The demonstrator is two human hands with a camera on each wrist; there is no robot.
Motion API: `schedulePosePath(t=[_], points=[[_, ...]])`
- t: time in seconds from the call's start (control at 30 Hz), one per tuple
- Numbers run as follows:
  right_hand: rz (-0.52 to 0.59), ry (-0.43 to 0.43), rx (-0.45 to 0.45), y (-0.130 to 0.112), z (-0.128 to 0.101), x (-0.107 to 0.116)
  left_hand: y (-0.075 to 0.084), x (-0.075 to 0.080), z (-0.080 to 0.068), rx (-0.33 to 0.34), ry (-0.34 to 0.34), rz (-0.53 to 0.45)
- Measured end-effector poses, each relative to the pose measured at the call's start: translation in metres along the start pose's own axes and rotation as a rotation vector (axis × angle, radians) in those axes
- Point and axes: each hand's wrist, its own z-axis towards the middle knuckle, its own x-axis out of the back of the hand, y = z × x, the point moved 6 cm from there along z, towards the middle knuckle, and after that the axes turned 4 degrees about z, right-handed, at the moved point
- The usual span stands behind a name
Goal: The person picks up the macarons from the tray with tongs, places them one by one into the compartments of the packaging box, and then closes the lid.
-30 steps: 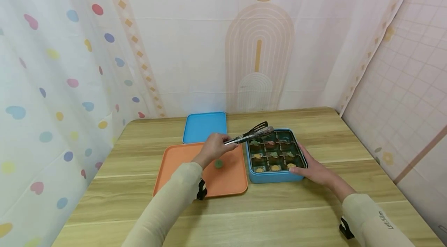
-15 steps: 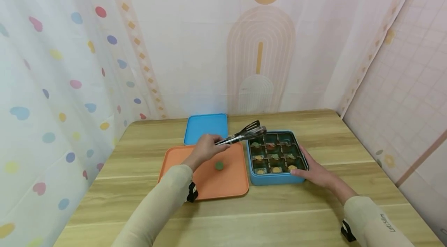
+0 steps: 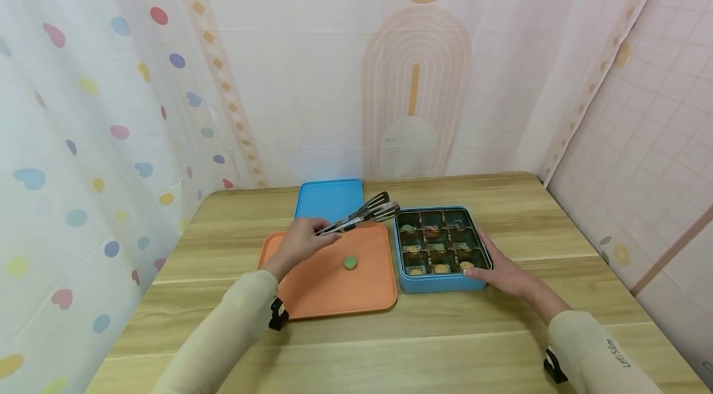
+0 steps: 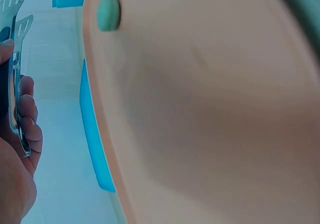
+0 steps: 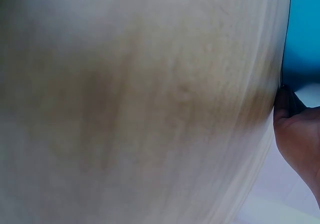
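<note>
In the head view my left hand (image 3: 303, 240) grips metal tongs (image 3: 362, 214) with slotted ends, held above the back of an orange tray (image 3: 334, 298). A small round green cookie-like piece (image 3: 350, 263) lies on that tray, below and to the right of the hand. The left wrist view shows the fingers curled round the tongs (image 4: 14, 74), with nothing between the slotted ends. My right hand (image 3: 504, 273) holds the right side of a blue box (image 3: 440, 284), its thumb at the front right corner. Dark compartments inside the box contain small yellow, green and reddish pieces.
A flat blue lid-like square (image 3: 328, 199) lies behind the orange tray. All of it stands on a wooden table (image 3: 445, 344), whose back edge meets a patterned curtain (image 3: 312, 91).
My left hand has moved left with the tongs, from over the box's back left corner to over the orange tray. The right hand stays at the box.
</note>
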Motion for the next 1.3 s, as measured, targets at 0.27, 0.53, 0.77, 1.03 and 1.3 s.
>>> schedulePosePath(t=[0.27, 0.53, 0.77, 1.03, 1.3], points=[[0.016, 0.001, 0.009, 0.001, 0.001, 0.000, -0.024, 0.016, -0.025, 0.040, 0.006, 0.057], [0.017, 0.002, 0.013, 0.001, 0.002, 0.002, -0.045, 0.025, -0.056, 0.057, -0.014, 0.085], [0.019, 0.004, 0.014, 0.002, 0.003, 0.001, -0.055, 0.026, -0.078, 0.038, 0.005, 0.140], [0.018, 0.003, 0.000, 0.004, 0.003, 0.001, -0.059, 0.022, -0.098, 0.074, -0.025, 0.178], [0.025, 0.005, -0.006, 0.002, 0.001, 0.001, -0.062, 0.020, -0.105, 0.080, -0.027, 0.221]])
